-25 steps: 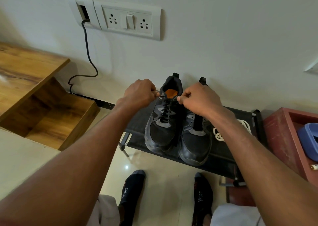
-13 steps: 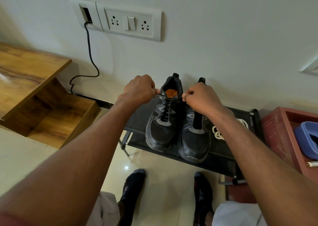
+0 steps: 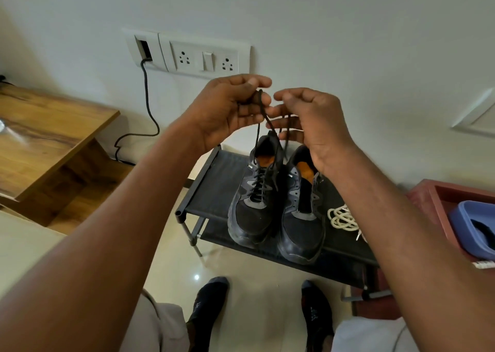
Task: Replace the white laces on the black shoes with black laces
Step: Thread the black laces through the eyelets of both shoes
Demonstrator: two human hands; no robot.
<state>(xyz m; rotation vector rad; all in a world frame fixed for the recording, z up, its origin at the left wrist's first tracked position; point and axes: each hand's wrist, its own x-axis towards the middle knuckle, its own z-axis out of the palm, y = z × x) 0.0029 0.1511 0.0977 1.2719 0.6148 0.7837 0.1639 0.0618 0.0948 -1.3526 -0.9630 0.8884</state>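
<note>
Two black shoes stand side by side on a low black rack (image 3: 211, 188). The left shoe (image 3: 251, 204) is threaded with a black lace (image 3: 258, 140) whose ends rise to my hands. The right shoe (image 3: 301, 217) shows no lace. My left hand (image 3: 227, 108) pinches the lace ends between thumb and fingers above the shoes. Close beside it, my right hand (image 3: 308, 121) has curled fingers around a lace strand. A bundle of white laces (image 3: 342, 217) lies on the rack right of the shoes, partly behind my right forearm.
A wooden shelf unit (image 3: 51, 148) stands at the left. A wall socket panel (image 3: 192, 54) with a black cable (image 3: 147, 105) is behind. A red box (image 3: 439, 201) with a blue tub (image 3: 471, 228) sits at the right. My socked feet (image 3: 209, 306) stand on the floor below.
Both hands have risen from the left shoe's collar, pulling the black lace ends upward, and have come together. The camera view shifted so the shoes sit lower.
</note>
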